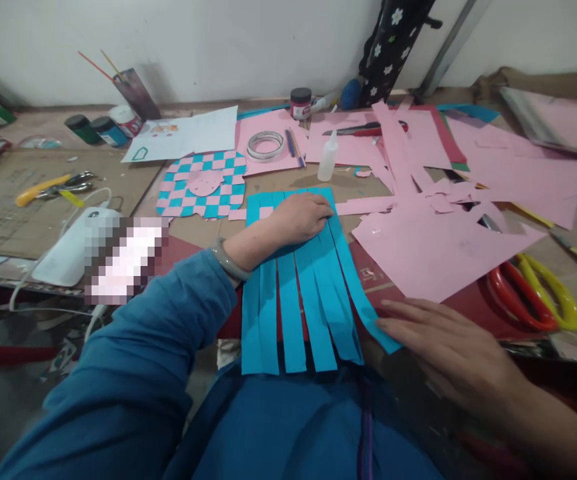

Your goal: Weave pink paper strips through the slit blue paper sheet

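Observation:
A blue paper sheet (288, 333), cut into long strips joined at the far end, hangs over the table's front edge towards me. Palm down, my left hand (301, 217) lies across its upper part and covers some of it. A pink paper strip (267, 212) shows among the blue strips left of that hand; another pink strip (363, 205) reaches the sheet's right side. The rightmost blue strip bends outward, and the fingertips of my right hand (453, 347) are at its loose end, fingers stretched out. Whether they press on it I cannot tell.
Behind the sheet lie a pink-and-blue woven paper piece (203, 183), a tape roll (265, 145) and a glue bottle (327, 159). Pink paper scraps (418, 247) and red-and-yellow-handled scissors (523, 297) are at right. Pliers (58, 189) and a white power bank (78, 247) lie left.

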The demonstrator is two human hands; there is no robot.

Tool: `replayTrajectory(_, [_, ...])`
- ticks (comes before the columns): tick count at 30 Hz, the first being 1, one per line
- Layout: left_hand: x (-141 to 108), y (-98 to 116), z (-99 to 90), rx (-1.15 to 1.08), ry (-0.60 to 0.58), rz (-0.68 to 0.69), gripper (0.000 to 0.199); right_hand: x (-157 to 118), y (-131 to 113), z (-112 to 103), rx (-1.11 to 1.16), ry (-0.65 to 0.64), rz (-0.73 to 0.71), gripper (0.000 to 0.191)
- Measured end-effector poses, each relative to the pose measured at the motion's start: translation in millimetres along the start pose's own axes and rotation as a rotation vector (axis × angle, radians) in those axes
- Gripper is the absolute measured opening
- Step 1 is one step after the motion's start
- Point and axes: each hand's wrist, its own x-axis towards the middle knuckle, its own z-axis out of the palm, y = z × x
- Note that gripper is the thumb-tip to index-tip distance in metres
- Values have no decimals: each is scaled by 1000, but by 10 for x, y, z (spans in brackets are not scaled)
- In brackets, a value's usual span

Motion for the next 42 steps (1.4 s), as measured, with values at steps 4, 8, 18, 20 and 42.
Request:
replayTrajectory(4, [-9, 24, -6, 9, -10, -20, 43, 387, 86, -363, -67, 52, 208, 63])
replayTrajectory(8, [-40, 25, -4, 18, 16, -31, 48, 865, 249, -548, -141, 268, 465, 35])
replayTrajectory(18, [-37, 59, -15, -5, 51, -55, 36, 1991, 481, -471, 474, 556, 440, 38])
replayTrajectory(20, [-17, 65, 8, -22, 79, -70, 38, 2129, 469, -484, 547, 510, 448, 41])
replayTrajectory(42, [28, 31, -11, -43, 25, -174, 42, 927, 1149, 45, -153, -237, 486, 40])
